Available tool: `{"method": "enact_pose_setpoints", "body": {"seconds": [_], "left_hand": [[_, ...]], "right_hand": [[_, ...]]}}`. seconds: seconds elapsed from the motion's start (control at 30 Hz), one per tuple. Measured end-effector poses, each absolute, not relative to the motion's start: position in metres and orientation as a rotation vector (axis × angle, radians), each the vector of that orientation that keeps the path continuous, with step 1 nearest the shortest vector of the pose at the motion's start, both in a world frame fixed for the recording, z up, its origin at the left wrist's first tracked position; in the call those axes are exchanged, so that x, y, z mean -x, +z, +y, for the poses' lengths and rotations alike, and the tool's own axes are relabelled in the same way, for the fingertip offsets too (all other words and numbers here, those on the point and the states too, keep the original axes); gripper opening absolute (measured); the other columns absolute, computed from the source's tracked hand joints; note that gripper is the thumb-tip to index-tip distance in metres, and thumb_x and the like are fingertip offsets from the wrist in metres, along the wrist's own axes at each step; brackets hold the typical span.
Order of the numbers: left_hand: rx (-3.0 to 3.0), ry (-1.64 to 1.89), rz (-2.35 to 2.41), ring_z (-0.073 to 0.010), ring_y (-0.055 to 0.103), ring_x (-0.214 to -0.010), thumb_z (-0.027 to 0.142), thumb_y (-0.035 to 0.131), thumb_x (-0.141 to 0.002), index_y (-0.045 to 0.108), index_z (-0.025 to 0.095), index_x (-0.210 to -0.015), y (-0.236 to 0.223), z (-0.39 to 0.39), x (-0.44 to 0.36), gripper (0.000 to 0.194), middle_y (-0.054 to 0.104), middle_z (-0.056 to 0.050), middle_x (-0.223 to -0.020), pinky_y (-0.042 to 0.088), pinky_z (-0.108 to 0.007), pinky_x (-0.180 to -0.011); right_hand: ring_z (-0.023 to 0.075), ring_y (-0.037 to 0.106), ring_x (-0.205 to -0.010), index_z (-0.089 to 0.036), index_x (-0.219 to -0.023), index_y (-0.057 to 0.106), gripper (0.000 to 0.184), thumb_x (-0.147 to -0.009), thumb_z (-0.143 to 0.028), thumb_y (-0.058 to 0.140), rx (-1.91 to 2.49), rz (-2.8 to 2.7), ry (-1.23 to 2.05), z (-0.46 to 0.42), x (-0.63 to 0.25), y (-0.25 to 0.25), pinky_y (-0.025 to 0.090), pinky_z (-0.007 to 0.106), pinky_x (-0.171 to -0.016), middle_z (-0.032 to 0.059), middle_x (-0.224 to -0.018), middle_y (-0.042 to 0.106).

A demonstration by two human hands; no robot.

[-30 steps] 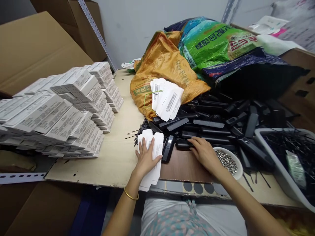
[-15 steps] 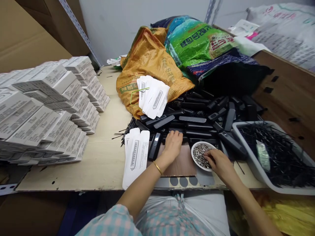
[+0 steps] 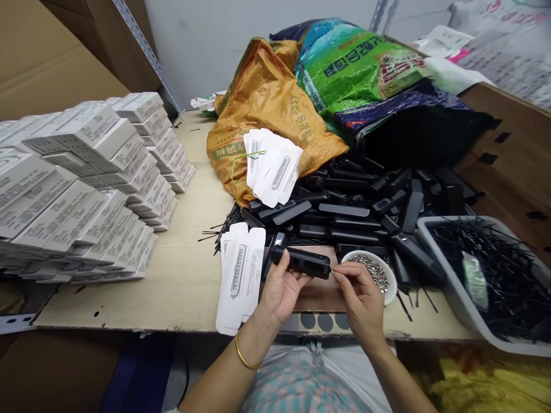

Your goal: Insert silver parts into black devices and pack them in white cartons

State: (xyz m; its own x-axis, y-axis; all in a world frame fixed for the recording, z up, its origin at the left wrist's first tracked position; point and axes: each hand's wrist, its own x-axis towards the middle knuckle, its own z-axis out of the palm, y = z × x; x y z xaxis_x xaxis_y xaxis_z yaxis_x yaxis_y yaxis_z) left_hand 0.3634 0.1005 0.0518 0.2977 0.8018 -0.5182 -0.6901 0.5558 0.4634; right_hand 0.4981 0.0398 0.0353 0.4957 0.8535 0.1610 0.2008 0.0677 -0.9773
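While left hand (image 3: 282, 292) grips black textured plastic device (image 3: 303, 263) above brown board (image 3: 316, 295), right hand (image 3: 359, 295) pinches small metal piece (image 3: 333, 271) at its end; round white bowl (image 3: 391, 287) holds silvery bits, grey plastic tub (image 3: 458, 304) black strips.

Black, weave-patterned device (image 3: 305, 263) in the left hand (image 3: 282, 292); white bowl (image 3: 392, 291) just beside the right hand (image 3: 364, 304); beyond both, orange sack (image 3: 267, 97) and green-and-blue sack (image 3: 340, 71)

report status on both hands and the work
Left hand gripping black device. Right hand pinching small metal piece at device's end. Bowl beside right hand, nothing between hands and device.
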Motion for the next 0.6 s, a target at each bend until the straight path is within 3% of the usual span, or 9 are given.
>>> {"method": "enact_pose_setpoints", "body": {"seconds": [0.33,0.47,0.6], "left_hand": [[-0.179,1.027,0.776,-0.0221,0.066,-0.099,0.034,0.074,-0.078,0.058,0.021,-0.109,0.05,0.096,-0.359,0.037,0.068,-0.007,-0.109,0.053,-0.047,-0.091],[-0.292,1.053,0.812,-0.0217,0.066,-0.095,0.034,0.075,-0.077,0.057,0.024,-0.112,0.056,0.094,-0.353,0.041,0.068,-0.004,-0.105,0.053,-0.048,-0.09],[-0.704,1.132,0.82,-0.0273,0.062,-0.106,0.035,0.074,-0.075,0.06,0.029,-0.107,0.071,0.084,-0.34,0.035,0.067,-0.005,-0.109,0.047,-0.049,-0.096]], "right_hand": [[0.0195,0.059,-0.081,-0.022,-0.083,0.062,0.008,-0.089,-0.022,0.057,1.432,-1.196,0.383,0.043,-0.491,0.034,0.047,0.035,-0.074,0.0041,-0.084,0.061],[0.0193,0.06,-0.078,-0.022,-0.08,0.062,0.01,-0.088,-0.023,0.058,1.402,-1.127,0.499,0.039,-0.487,0.024,0.047,0.034,-0.071,0.0036,-0.08,0.062],[0.0207,0.062,-0.082,-0.021,-0.087,0.062,0.011,-0.086,-0.032,0.06,1.412,-0.93,0.664,0.029,-0.496,0.017,0.049,0.034,-0.072,0.0055,-0.086,0.064]]}}
